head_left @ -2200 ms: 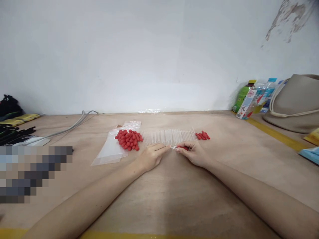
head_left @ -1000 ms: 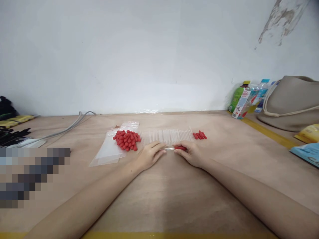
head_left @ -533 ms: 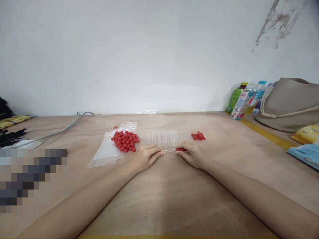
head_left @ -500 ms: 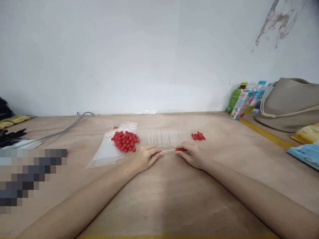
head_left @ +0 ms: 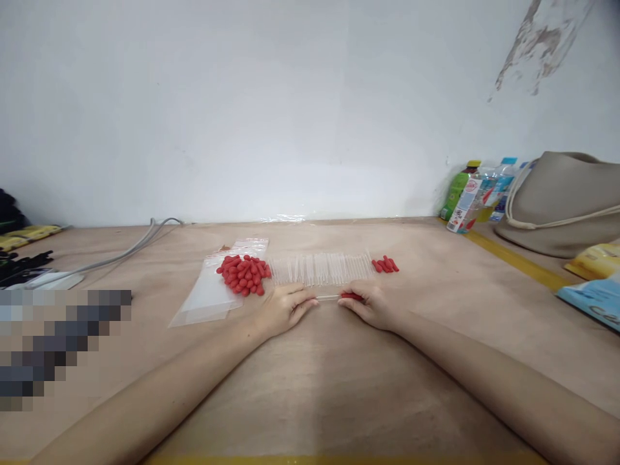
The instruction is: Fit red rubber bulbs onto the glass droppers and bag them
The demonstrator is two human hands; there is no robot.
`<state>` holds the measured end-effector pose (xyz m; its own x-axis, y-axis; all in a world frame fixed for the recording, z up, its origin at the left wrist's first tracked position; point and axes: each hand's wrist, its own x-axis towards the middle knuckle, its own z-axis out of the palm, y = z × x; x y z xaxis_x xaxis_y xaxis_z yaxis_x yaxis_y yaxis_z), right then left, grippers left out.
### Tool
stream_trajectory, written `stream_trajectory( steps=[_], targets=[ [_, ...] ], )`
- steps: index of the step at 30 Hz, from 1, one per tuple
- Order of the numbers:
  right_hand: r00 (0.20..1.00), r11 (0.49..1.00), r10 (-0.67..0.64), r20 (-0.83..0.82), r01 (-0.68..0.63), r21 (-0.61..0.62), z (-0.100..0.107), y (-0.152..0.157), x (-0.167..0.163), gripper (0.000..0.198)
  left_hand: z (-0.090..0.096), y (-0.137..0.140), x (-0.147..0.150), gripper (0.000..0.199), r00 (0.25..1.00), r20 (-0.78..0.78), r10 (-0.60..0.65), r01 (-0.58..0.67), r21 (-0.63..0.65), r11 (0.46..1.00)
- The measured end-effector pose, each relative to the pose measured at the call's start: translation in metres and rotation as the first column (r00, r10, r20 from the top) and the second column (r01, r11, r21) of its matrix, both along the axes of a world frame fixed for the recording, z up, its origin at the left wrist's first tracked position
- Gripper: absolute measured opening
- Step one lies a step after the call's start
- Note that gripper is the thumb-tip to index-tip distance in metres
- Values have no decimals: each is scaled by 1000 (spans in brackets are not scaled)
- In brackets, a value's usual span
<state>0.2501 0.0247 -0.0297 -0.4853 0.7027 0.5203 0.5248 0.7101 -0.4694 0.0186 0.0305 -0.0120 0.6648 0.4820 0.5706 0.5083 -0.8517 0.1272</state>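
Between both hands runs a thin clear dropper tube (head_left: 329, 298), lying level. My left hand (head_left: 285, 310) pinches its left end. The fingers of my right hand (head_left: 372, 306) are closed round a red rubber bulb (head_left: 351, 296) at the tube's right end; how far the tube sits inside it is hidden. Just beyond the hands lies a row of several clear tubes (head_left: 322, 268), side by side. A heap of red bulbs (head_left: 245, 274) rests left of the row, partly on clear zip bags (head_left: 201, 298). To the right of the row lie several red pieces (head_left: 386, 265).
At the back right stand drink bottles (head_left: 465, 200) beside a grey-beige bag (head_left: 566, 200). Yellow and blue packets (head_left: 593, 300) lie at the right edge. A grey cable (head_left: 130, 248) crosses the left of the table (head_left: 290, 400). Behind is a white wall (head_left: 290, 116).
Both hands have shifted very slightly toward me with the tube and bulb. The bare stretch of tube between the fingers looks a little shorter. The heap and row have not moved.
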Motion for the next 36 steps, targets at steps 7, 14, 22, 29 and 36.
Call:
stream_trajectory(
  steps=[7, 14, 22, 29, 36],
  targets=[
    [1000, 1000, -9, 14, 10, -17, 0, -1, -2, 20, -1, 1, 0, 23, 1000, -8, -8, 8, 3, 1000],
    [1000, 1000, -4, 21, 4, -19, 2, -2, -5, 19, -2, 2, 0, 22, 1000, -2, -5, 5, 5, 1000],
    [997, 990, -2, -75, -9, -138, 8, 2, -2, 18, 1, 3, 0, 23, 999, 33, 9, -8, -41, 999],
    [976, 978, -92, -196, 51, -205, 8, 8, 11, 21, 6, 3, 0, 19, 997, 62, 52, -47, -76, 996],
    [976, 980, -18, -217, -26, -199, 7, 5, 6, 18, 4, 2, -1, 21, 997, 50, 59, -56, -54, 997]
  ],
)
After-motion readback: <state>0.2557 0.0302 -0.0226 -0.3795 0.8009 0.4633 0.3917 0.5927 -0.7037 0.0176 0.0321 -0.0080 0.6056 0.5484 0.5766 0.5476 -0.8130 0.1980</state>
